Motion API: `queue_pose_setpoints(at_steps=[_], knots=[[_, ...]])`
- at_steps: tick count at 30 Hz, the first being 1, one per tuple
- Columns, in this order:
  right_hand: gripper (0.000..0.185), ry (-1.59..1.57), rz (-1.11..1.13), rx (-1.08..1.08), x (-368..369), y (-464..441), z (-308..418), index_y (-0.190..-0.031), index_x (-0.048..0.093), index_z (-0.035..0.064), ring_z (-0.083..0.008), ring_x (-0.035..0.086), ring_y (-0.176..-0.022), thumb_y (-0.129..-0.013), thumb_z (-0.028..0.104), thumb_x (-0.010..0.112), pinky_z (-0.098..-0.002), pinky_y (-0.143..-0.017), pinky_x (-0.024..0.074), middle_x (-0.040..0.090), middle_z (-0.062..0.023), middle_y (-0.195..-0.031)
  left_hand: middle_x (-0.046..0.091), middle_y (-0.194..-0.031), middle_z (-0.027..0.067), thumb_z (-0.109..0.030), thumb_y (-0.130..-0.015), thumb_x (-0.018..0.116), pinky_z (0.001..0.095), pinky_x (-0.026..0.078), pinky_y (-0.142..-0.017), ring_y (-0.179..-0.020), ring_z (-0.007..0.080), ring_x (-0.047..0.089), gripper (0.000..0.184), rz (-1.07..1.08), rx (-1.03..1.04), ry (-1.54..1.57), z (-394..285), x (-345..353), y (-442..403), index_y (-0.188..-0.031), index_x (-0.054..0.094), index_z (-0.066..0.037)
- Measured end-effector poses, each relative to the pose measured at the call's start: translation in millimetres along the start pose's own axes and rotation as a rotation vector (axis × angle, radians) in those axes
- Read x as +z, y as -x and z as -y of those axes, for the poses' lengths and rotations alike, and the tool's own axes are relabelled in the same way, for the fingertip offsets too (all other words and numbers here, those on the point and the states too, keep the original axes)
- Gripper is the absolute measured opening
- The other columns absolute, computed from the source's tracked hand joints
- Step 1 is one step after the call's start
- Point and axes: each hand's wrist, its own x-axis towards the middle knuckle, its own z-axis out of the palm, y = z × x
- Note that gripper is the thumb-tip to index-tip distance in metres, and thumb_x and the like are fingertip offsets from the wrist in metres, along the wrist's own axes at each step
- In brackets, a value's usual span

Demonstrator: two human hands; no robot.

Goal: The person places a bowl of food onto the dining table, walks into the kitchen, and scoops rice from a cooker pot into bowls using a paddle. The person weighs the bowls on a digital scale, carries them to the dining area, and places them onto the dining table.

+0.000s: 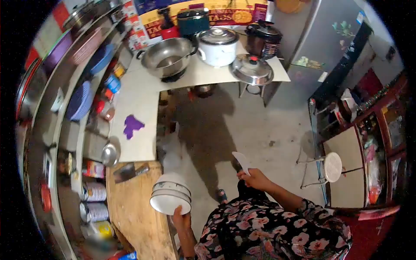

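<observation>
My left hand (182,220) is closed on the rim of a stack of white bowls (170,203), tilted with the lowest bowl's inside showing. The stack is beside the edge of the wooden board (138,208); whether it touches the board I cannot tell. In my right hand (256,179), held out over the floor, is a white rice paddle (240,161), its flat blade pointing up and away from me. The fingers wrap round its handle. On the board's far end lies a cleaver (125,172), with no hand near it.
A purple cloth (132,126) lies on the white counter (145,102). Farther back stand a steel wok (167,58), a white lidded pot (218,47) and a lidded steel pan (252,70). Shelves with cans (94,212) run along the left; a stool (332,167) stands right.
</observation>
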Motion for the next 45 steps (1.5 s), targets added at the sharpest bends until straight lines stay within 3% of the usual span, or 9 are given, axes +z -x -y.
queue_pose_setpoints(at_steps=[9,11,12,13,16,24,38,43,45], knots=[[0.017,0.22,-0.382,-0.156,-125.7,-98.5,-3.0,-0.08,0.057,0.0027,-0.0116,0.049,-0.052,-0.076,0.016,0.047,-0.0251,-0.051,0.0396,0.055,-0.0051,-0.068,0.045,-0.101,0.0156,0.0,-0.064,0.049,0.0361,0.043,-0.076,-0.09,0.0286,0.048,0.05,-0.08,-0.005,-0.203,45.0,97.7,-35.9,-0.112,0.033,0.002],[0.02,0.272,-0.409,-0.286,-172.2,-121.3,3.7,-0.083,0.056,0.0015,-0.011,0.049,-0.051,-0.078,0.017,0.045,-0.0252,-0.05,0.0399,0.056,-0.005,-0.067,0.048,-0.094,0.0145,-0.003,-0.065,0.049,0.0351,0.043,-0.074,-0.084,0.0281,0.05,0.047,-0.048,0.129,-0.635,59.0,103.9,-65.7,-0.11,0.035,0.002],[0.022,0.013,-0.481,0.096,-194.8,-132.5,16.4,-0.085,0.055,0.0004,-0.0103,0.048,-0.05,-0.079,0.019,0.045,-0.0252,-0.048,0.0396,0.056,-0.0045,-0.067,0.05,-0.092,0.0143,-0.003,-0.066,0.05,0.0351,0.044,-0.073,-0.082,0.028,0.051,0.046,-0.115,-0.005,-0.417,70.2,126.8,-68.8,-0.109,0.036,0.002],[0.022,0.01,-0.485,0.095,-220.1,-144.3,18.2,-0.085,0.055,0.0004,-0.0103,0.048,-0.05,-0.079,0.019,0.045,-0.0252,-0.048,0.0396,0.056,-0.0045,-0.067,0.05,-0.092,0.0143,-0.003,-0.066,0.05,0.0351,0.044,-0.073,-0.082,0.028,0.051,0.046,-0.111,-0.004,-0.419,79.3,141.8,-78.1,-0.109,0.036,0.002],[0.022,0.135,-0.582,-0.062,-305.6,-171.8,13.4,-0.087,0.054,0.0004,-0.0097,0.048,-0.049,-0.08,0.02,0.046,-0.025,-0.046,0.0393,0.055,-0.0044,-0.066,0.048,-0.1,0.0152,0.0,-0.064,0.049,0.0365,0.044,-0.075,-0.088,0.029,0.05,0.05,-0.068,-0.106,-0.276,107.2,179.1,-106.0,-0.111,0.034,0.001],[0.022,0.719,-0.877,-0.52,-491.0,-283.8,100.4,-0.077,0.056,0.0062,-0.031,0.05,-0.058,-0.073,0.028,0.053,-0.0379,-0.052,0.039,0.052,-0.0141,-0.064,0.048,-0.098,0.0147,-0.002,-0.065,0.049,0.0344,0.045,-0.073,-0.087,0.0276,0.051,0.047,0.045,-0.146,-0.189,155.8,314.0,-123.8,-0.11,0.035,0.002],[0.056,1.284,-0.532,0.016,-639.2,-481.0,199.9,-0.098,0.052,0.0102,-0.0315,0.049,-0.09,-0.055,0.045,0.063,-0.038,-0.076,0.0395,0.051,-0.0144,-0.099,0.045,-0.103,0.0124,0.0,-0.062,0.053,0.0355,0.042,-0.078,-0.091,0.026,0.047,0.056,-0.054,-0.046,-0.29,178.6,355.4,-212.0,-0.114,0.032,-0.001],[0.054,1.317,-0.417,0.013,-638.9,-488.3,210.3,-0.09,0.055,0.0072,-0.0308,0.049,-0.088,-0.054,0.047,0.062,-0.0372,-0.072,0.0412,0.054,-0.014,-0.091,0.044,-0.104,0.0122,0.0,-0.061,0.054,0.0365,0.04,-0.08,-0.093,0.0259,0.046,0.058,-0.053,0.031,-0.16,182.1,395.3,-204.6,-0.115,0.032,-0.002],[0.052,1.391,-0.36,-0.251,-649.1,-487.1,208.4,-0.084,0.056,0.0065,-0.0316,0.05,-0.084,-0.054,0.049,0.061,-0.0389,-0.067,0.042,0.055,-0.0151,-0.084,0.045,-0.103,0.0122,-0.001,-0.061,0.054,0.0369,0.04,-0.08,-0.093,0.0261,0.046,0.057,0.012,0.093,-0.076,185.7,426.2,-193.1,-0.114,0.032,-0.002]])
